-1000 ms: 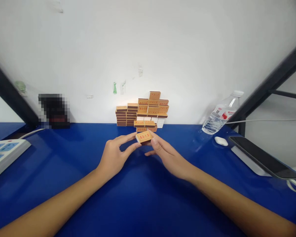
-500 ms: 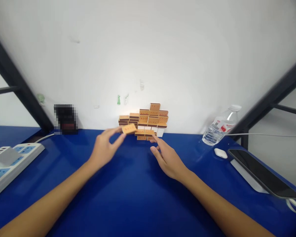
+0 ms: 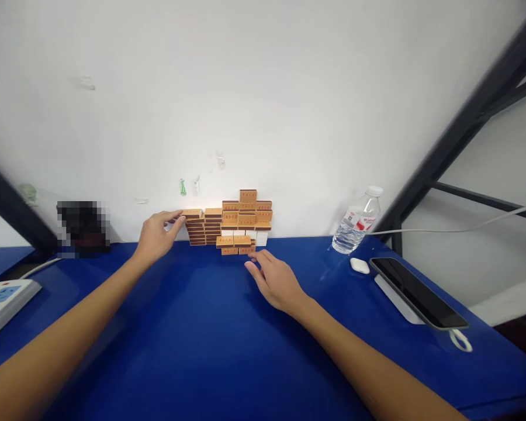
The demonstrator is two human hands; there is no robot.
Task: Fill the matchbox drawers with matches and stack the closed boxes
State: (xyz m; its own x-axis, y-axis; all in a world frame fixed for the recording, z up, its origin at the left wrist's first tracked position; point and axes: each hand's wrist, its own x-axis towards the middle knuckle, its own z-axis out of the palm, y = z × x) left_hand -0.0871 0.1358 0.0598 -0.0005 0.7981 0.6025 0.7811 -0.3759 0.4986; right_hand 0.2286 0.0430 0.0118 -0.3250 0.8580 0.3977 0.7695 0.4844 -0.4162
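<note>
My left hand is closed on the left end of a matchbox, pinched between thumb and fingers. That matchbox lies flat on top of the leftmost stack. Right beside it rises a second stack of flat matchboxes. Further right, a taller stepped pile of matchboxes leans near the wall, with white sides showing low down. My right hand is open, thumb and fingers apart. Its fingertips are close to a low front group of matchboxes; whether they touch it I cannot tell.
On the right of the blue table stand a water bottle, a white earbud case and a phone with a cable. A power strip and a blurred dark object are at left. A white wall rises behind.
My left hand has carried the matchbox from in front of the stacks back onto the top of the leftmost stack. The camera view has turned slightly right; my right hand stays by the front matchboxes.
</note>
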